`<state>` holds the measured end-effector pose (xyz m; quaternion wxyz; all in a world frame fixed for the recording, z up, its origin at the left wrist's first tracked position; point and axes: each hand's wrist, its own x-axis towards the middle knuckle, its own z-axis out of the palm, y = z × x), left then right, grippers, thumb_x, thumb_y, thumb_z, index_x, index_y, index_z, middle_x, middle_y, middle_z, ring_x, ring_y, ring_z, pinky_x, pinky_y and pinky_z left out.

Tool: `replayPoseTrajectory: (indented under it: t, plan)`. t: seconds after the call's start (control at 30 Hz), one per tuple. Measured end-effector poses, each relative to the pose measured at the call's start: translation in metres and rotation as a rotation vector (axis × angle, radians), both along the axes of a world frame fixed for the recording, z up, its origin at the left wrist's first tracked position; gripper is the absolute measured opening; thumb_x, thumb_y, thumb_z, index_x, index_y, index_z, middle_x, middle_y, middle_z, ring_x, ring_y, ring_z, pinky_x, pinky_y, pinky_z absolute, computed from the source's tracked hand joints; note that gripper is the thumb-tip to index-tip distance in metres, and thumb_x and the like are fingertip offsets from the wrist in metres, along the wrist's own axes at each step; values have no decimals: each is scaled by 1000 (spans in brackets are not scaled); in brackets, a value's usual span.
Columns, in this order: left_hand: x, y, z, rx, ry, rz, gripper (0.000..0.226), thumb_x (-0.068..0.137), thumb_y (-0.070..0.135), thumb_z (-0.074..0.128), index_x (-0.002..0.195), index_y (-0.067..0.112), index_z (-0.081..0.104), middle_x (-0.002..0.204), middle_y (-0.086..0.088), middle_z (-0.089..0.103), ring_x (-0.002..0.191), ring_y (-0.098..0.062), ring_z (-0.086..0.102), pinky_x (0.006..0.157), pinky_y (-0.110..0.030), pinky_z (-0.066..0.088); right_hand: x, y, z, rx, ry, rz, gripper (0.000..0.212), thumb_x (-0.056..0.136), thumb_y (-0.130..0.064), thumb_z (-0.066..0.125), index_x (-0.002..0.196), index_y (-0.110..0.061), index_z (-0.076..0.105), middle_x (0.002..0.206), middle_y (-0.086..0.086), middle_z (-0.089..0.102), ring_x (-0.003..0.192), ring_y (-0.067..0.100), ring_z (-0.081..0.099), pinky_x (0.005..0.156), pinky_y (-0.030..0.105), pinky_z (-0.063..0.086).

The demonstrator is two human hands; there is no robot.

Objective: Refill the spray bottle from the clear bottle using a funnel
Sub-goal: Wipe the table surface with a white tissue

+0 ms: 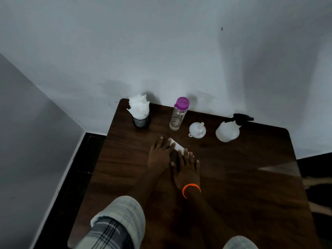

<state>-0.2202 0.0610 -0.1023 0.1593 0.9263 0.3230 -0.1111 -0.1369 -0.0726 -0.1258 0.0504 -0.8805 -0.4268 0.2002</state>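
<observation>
A clear bottle (177,115) with a purple cap stands upright near the table's back edge, a little liquid at its bottom. To its right a white funnel (197,129) lies mouth down with its spout up. Further right stands a white spray bottle (227,131) with a black trigger head. My left hand (160,156) and my right hand (186,169) lie flat with straight fingers on a folded white tissue (177,146) in front of the clear bottle. An orange band circles my right wrist.
A black mesh cup (141,121) stuffed with white tissues stands at the back left of the dark wooden table (233,177). The table sits against a white wall, with dark floor to its left and right.
</observation>
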Motion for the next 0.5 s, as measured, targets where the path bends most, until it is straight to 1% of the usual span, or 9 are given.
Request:
replayPoseTrajectory:
  t: [0.1, 0.2, 0.27, 0.33, 0.43, 0.5]
  plan:
    - [-21, -18, 4, -6, 13, 15, 64, 96, 42, 41, 157, 34, 24, 167, 7, 15, 155, -28, 2, 121, -46, 12, -15, -17, 0, -8, 7, 20, 64, 104, -57, 20, 160, -35, -1, 168, -3, -9, 155, 22, -8, 124, 46, -5]
    - [-46, -37, 11, -16, 46, 37, 65, 96, 43, 41, 157, 35, 19, 167, 9, 12, 155, -27, 0, 122, -46, 12, -31, -34, 1, -11, 18, 71, 64, 103, -58, 21, 160, -34, 4, 168, -3, -6, 156, 23, -4, 125, 46, -3]
    - [-65, -50, 12, -29, 66, 62, 67, 96, 45, 41, 158, 36, 17, 167, 9, 10, 155, -26, -2, 122, -45, 13, -44, -46, -1, -2, 19, 100, 64, 103, -58, 23, 160, -33, 9, 168, -1, 1, 156, 24, 2, 125, 48, 1]
    - [-84, -67, 12, -37, 62, 95, 67, 95, 43, 42, 157, 37, 18, 167, 10, 11, 155, -26, -1, 121, -45, 14, -57, -59, -2, 6, 10, 130, 64, 102, -57, 26, 160, -31, 15, 168, 0, 8, 155, 26, 10, 124, 48, 5]
    - [-113, -92, 12, -42, 60, 134, 68, 95, 38, 46, 157, 36, 19, 167, 10, 12, 155, -27, 0, 123, -45, 11, -78, -80, -3, -1, 4, 199, 65, 102, -57, 26, 160, -29, 18, 168, 2, 11, 155, 26, 12, 122, 46, 0]
    - [-131, -108, 13, -52, 70, 171, 69, 94, 37, 48, 157, 38, 19, 167, 12, 12, 155, -26, 1, 122, -44, 11, -92, -93, -3, -1, 10, 244, 65, 101, -58, 27, 159, -30, 19, 168, 2, 13, 154, 26, 14, 121, 45, 0]
